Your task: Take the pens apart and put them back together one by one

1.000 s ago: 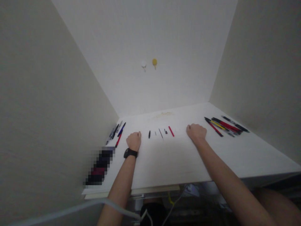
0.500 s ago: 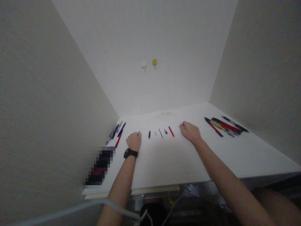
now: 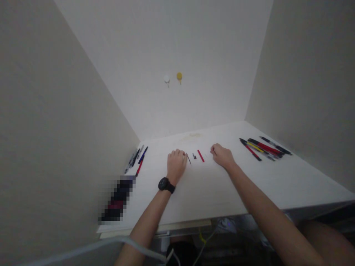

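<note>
My left hand [image 3: 176,164], with a black watch [image 3: 166,184] on its wrist, lies palm down on the white table. Its fingers reach forward, slightly apart, beside a thin dark rod like a pen refill [image 3: 188,159]. Whatever lies under the palm is hidden. Right of the rod come a small black clip-like piece [image 3: 194,156] and a red pen tube [image 3: 200,156], spaced in a row. My right hand [image 3: 222,155] rests on the table further right, fingers pinched together; what they hold is too small to make out.
Several pens, black, blue and red [image 3: 140,165], lie along the left wall, above a blurred-out patch [image 3: 116,201]. More pens and markers [image 3: 266,148] are heaped at the right. Two hooks [image 3: 179,76] hang on the back wall. A pale cable [image 3: 111,240] crosses the front.
My left hand has moved right, over the spots where a black pen piece and a small spring-like piece lay. My right hand stays near its place, still closed.
</note>
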The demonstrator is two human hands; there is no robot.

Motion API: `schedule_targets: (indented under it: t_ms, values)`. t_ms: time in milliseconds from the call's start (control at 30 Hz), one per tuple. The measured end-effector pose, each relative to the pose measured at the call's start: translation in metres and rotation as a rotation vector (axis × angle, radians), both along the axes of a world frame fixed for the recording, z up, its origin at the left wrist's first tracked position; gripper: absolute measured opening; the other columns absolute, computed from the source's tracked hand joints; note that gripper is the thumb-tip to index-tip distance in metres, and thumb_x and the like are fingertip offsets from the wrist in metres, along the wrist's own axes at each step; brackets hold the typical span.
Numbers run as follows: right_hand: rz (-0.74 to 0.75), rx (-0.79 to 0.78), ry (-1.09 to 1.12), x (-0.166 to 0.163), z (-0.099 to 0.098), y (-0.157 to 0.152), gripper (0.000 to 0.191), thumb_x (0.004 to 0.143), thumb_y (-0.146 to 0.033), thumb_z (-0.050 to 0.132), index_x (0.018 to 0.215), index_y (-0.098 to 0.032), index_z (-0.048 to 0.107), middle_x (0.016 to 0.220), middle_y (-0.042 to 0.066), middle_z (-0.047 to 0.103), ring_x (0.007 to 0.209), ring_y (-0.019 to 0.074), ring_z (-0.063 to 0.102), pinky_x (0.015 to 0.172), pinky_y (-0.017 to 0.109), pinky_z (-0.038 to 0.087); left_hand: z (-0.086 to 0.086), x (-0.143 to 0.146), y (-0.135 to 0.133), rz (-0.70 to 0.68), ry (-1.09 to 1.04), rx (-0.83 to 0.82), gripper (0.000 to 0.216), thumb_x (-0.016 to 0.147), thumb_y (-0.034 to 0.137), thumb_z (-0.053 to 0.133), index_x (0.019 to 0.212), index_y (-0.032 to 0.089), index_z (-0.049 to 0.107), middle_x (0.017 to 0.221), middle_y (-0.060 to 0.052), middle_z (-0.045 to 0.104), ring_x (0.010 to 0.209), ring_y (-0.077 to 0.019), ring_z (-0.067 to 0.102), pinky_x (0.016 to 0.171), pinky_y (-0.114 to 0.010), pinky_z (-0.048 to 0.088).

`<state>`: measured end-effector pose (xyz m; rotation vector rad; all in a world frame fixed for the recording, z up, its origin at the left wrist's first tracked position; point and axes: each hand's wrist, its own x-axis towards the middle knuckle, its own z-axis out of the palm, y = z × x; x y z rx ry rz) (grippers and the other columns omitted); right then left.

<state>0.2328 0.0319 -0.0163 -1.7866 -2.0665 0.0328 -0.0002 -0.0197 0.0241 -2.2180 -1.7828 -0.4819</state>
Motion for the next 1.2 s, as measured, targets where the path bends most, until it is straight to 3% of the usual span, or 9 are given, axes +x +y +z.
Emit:
schedule_targets:
  t_ms: [67, 267, 567, 700, 867, 933, 1067, 1200]
  values:
    - [-0.034, 0.016, 0.046, 0.001, 0.001, 0.001, 0.015, 0.094, -0.024, 0.044, 0.099, -0.018, 0.057, 0.106, 0.007, 0.063, 0.085, 0.0169, 0.06, 0.064, 0.026, 0.032, 0.001, 0.026, 0.001, -0.073, 0.023, -0.04, 0.031, 0.097, 0.035, 0.034, 0.1, 0.019, 0.06, 0.104, -0.01, 0.058, 0.101, -0.0223, 0.049, 0.088, -0.037, 0.033]
    - [-0.13, 0.107, 0.152, 0.005, 0.003, 0.0, 0.017, 0.096, -0.024, 0.038, 0.101, -0.019, 0.054, 0.106, 0.007, 0.061, 0.082, 0.0172, 0.059, 0.065, 0.028, 0.033, -0.002, 0.085, 0.024, -0.011, 0.025, -0.043, 0.033, 0.092, 0.037, 0.044, 0.098, 0.013, 0.066, 0.108, -0.015, 0.055, 0.106, -0.0281, 0.044, 0.089, -0.044, 0.032]
    - [-0.187, 0.1, 0.283, 0.006, 0.006, 0.004, 0.018, 0.097, -0.024, 0.037, 0.103, -0.019, 0.053, 0.108, 0.008, 0.061, 0.086, 0.0182, 0.059, 0.068, 0.028, 0.036, -0.019, 0.121, 0.04, 0.039, 0.066, -0.047, 0.026, 0.087, 0.017, 0.044, 0.098, 0.009, 0.067, 0.111, -0.019, 0.053, 0.107, -0.0292, 0.043, 0.087, -0.044, 0.033]
    - [-0.226, 0.102, 0.337, 0.006, 0.007, 0.003, 0.018, 0.096, -0.025, 0.038, 0.104, -0.02, 0.053, 0.109, 0.009, 0.06, 0.089, 0.019, 0.059, 0.07, 0.029, 0.037, -0.016, 0.122, 0.039, 0.047, 0.057, -0.051, 0.027, 0.091, 0.026, 0.044, 0.102, 0.011, 0.064, 0.111, -0.017, 0.053, 0.105, -0.0277, 0.044, 0.085, -0.041, 0.035]
    - [-0.238, 0.116, 0.397, 0.007, 0.005, 0.004, 0.018, 0.096, -0.024, 0.038, 0.102, -0.02, 0.054, 0.109, 0.009, 0.06, 0.089, 0.0187, 0.058, 0.071, 0.029, 0.037, 0.01, 0.091, 0.049, 0.1, -0.051, -0.047, 0.024, 0.092, 0.019, 0.04, 0.101, 0.017, 0.062, 0.109, -0.012, 0.053, 0.103, -0.0247, 0.045, 0.083, -0.037, 0.036]
    - [-0.239, 0.127, 0.419, 0.007, 0.003, 0.006, 0.017, 0.096, -0.024, 0.039, 0.101, -0.02, 0.054, 0.108, 0.009, 0.06, 0.089, 0.0182, 0.058, 0.072, 0.028, 0.037, 0.016, 0.081, 0.052, 0.092, -0.052, -0.094, 0.021, 0.091, 0.024, 0.045, 0.094, 0.019, 0.065, 0.11, -0.011, 0.052, 0.105, -0.0258, 0.044, 0.084, -0.038, 0.035]
    - [-0.23, 0.127, 0.435, 0.008, 0.001, 0.008, 0.014, 0.095, -0.024, 0.04, 0.097, -0.02, 0.054, 0.107, 0.008, 0.061, 0.089, 0.0179, 0.058, 0.073, 0.028, 0.037, 0.012, 0.082, 0.046, 0.052, 0.045, -0.149, 0.027, 0.084, 0.042, 0.059, 0.084, 0.017, 0.07, 0.114, -0.013, 0.051, 0.111, -0.0299, 0.04, 0.09, -0.042, 0.033]
    - [-0.227, 0.116, 0.433, 0.008, 0.002, 0.008, 0.014, 0.095, -0.024, 0.041, 0.097, -0.02, 0.054, 0.107, 0.008, 0.061, 0.09, 0.018, 0.058, 0.073, 0.028, 0.038, 0.002, 0.098, 0.038, 0.067, 0.095, -0.122, 0.029, 0.083, 0.042, 0.061, 0.085, 0.014, 0.07, 0.115, -0.015, 0.051, 0.111, -0.0307, 0.04, 0.091, -0.044, 0.032]
